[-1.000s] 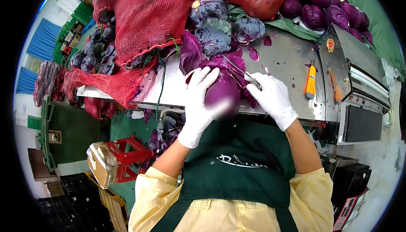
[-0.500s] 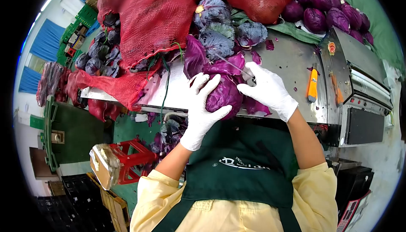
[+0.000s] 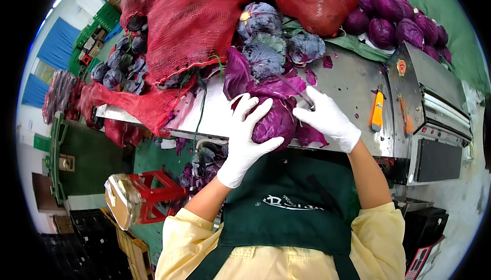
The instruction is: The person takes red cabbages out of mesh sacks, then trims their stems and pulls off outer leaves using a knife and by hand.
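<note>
- Red cabbage (image 3: 276, 122) sits at the front edge of the table (image 3: 353, 88), mostly bare rightward.
- Left hand (image 3: 243, 139) grips the cabbage; right hand (image 3: 330, 121) clenches a knife (image 3: 291, 84).
- Knife tip has shifted slightly right.

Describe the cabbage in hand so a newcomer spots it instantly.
Start at the steel table; at its near edge, just above the green apron in view, sits a round cabbage. The left hand spans its side; the right hand holds a knife by it. Unlike the dull blue-grey heads behind, it is vivid purple, and only it is in hand.
</note>
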Available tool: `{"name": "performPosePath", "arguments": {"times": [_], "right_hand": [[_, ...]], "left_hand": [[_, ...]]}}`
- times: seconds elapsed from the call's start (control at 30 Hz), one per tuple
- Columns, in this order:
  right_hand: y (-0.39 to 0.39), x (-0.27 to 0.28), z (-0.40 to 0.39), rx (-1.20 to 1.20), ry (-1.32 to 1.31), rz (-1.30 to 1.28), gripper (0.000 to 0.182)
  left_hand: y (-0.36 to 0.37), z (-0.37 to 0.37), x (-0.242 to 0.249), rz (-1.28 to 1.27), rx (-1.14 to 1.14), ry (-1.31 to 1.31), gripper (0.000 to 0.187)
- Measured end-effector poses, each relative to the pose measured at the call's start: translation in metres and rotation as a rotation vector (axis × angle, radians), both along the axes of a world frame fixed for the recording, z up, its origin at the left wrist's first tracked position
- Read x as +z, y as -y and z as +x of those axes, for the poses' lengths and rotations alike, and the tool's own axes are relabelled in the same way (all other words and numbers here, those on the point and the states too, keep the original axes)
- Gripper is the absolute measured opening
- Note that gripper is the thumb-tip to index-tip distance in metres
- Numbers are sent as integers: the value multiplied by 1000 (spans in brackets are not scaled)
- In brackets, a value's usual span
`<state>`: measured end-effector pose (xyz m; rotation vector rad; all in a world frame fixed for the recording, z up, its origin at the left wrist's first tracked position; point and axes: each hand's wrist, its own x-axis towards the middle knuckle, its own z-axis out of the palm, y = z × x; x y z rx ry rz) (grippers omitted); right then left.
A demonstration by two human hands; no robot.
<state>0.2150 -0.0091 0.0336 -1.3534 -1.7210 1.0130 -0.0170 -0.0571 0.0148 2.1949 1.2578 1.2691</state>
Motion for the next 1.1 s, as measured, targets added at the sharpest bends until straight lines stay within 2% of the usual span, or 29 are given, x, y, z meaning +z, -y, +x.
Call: {"name": "performPosePath", "arguments": {"times": [0.03,0.07,0.1,0.13,0.17,0.2,0.27,0.3,0.37,0.43,0.5,0.57,0.7,0.77,0.8,0.83,0.9,0.93,0.97,1.03,1.07,1.1], "right_hand": [[5,9,-5,-141,-22,111,46],[11,31,-7,-234,49,163,44],[14,36,-14,-311,-88,225,43],[15,44,-21,-276,-56,438,48],[15,49,-19,-166,113,497,52],[7,36,-19,-46,104,490,53],[-12,0,-10,80,71,244,47],[-15,3,-18,109,21,107,44],[-12,14,-16,42,83,-67,31],[-7,16,-19,32,153,82,28],[-8,3,-18,3,354,459,26],[-14,-5,-16,-41,452,522,27],[-29,-27,-11,-107,386,443,29],[-27,-27,-10,-100,373,414,30],[-26,-21,-9,-66,337,272,31],[-24,-14,-8,-79,333,278,31],[-13,1,-8,-50,65,179,40],[-4,20,-8,-43,52,256,52],[-1,29,-9,-53,51,253,52],[-1,40,-13,-24,399,323,50],[-2,42,-18,-17,670,312,51],[-6,33,-21,-13,702,368,43]], "left_hand": [[-1,0,2,10,5,9,79],[2,1,8,-25,22,-103,81],[3,5,15,26,33,-157,81],[8,11,14,64,28,-150,81],[10,16,14,-21,4,-32,82],[9,16,9,9,3,-92,83],[7,16,3,39,10,-113,81],[6,16,4,77,10,-129,80],[9,12,0,50,-39,-100,81],[9,11,1,58,-50,-78,81],[6,10,2,121,-36,-140,81],[6,13,5,97,-32,-150,80],[2,13,1,125,-24,-155,79],[4,11,-3,122,-23,-137,79],[6,9,-3,119,-28,-139,78],[9,8,-4,119,-33,-141,78],[13,9,-7,140,-52,-148,76],[15,10,-8,151,-54,-156,76],[16,13,-9,162,-54,-162,76],[16,18,-5,188,-75,-186,76],[17,21,-1,221,-108,-264,77],[17,24,2,259,-141,-344,78]]}}
